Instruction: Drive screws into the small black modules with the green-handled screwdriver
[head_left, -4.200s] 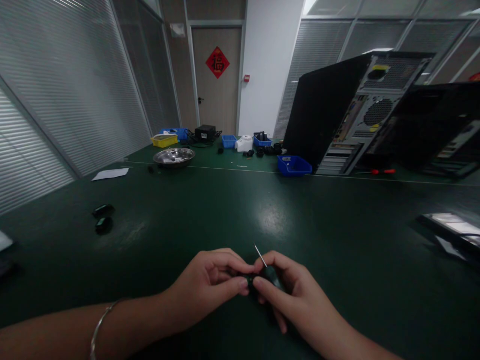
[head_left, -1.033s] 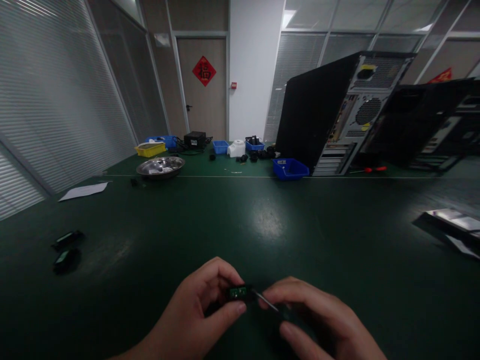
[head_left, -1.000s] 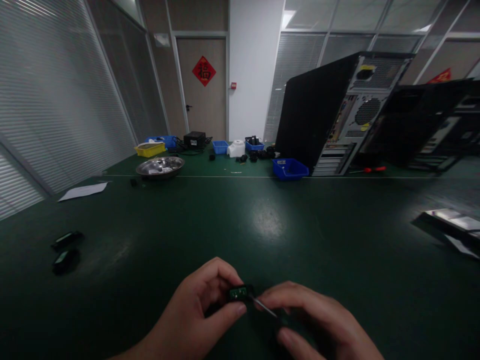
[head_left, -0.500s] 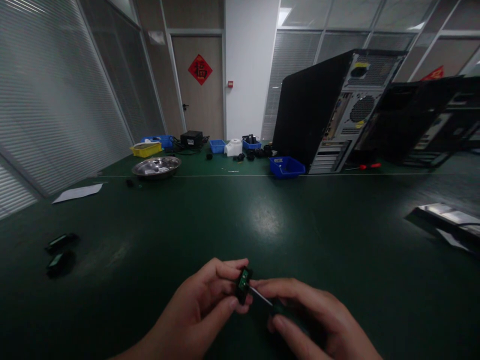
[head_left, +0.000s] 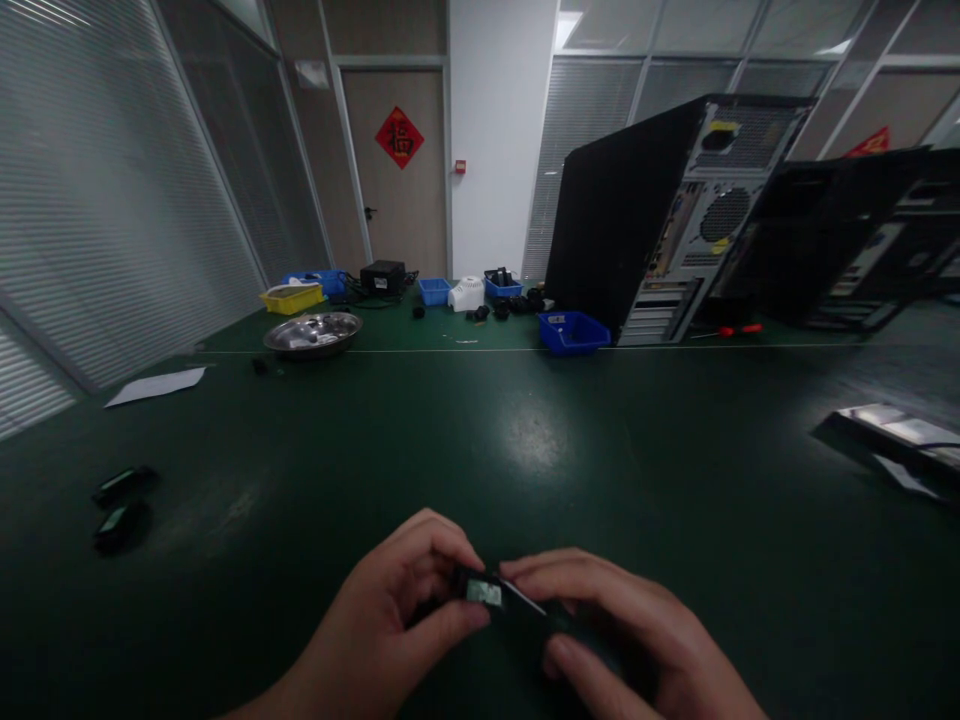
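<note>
- ok so the left hand [head_left: 409, 600] is pinching a small black part [head_left: 484, 592], thumb at the near side and fingers at the far side
- the part sits low in the middle of the view, above the green surface [head_left: 435, 440], with a pale green face showing. clock times below go from there, 12 being straight ahead
- right hand [head_left: 626, 625] is at 3 o'clock, just beside it, gripping a screwdriver [head_left: 527, 598] between thumb and fingers. handle's dark and mostly hidden
- the thin metal shaft slants up to the part's right end, can't really tell if the tip touches
- two black pieces [head_left: 120, 486] with pale green faces lie near each other at 10 o'clock
- white paper [head_left: 155, 386] further out between 10 and 11
- metal bowl [head_left: 313, 335] at 11 with some bits in it, yellow tray [head_left: 292, 298] just behind
- white plastic thing [head_left: 467, 294] way off at 12, small blue bin [head_left: 433, 291] just left of it
- bigger blue bin [head_left: 574, 333] around 12 to 1, by a big black pc case [head_left: 615, 220] at 1, tilted in view
- red tool [head_left: 739, 330] past that, also roughly 1 to 2
- flat shiny thing [head_left: 900, 428] at 2, too blurry to name
</note>
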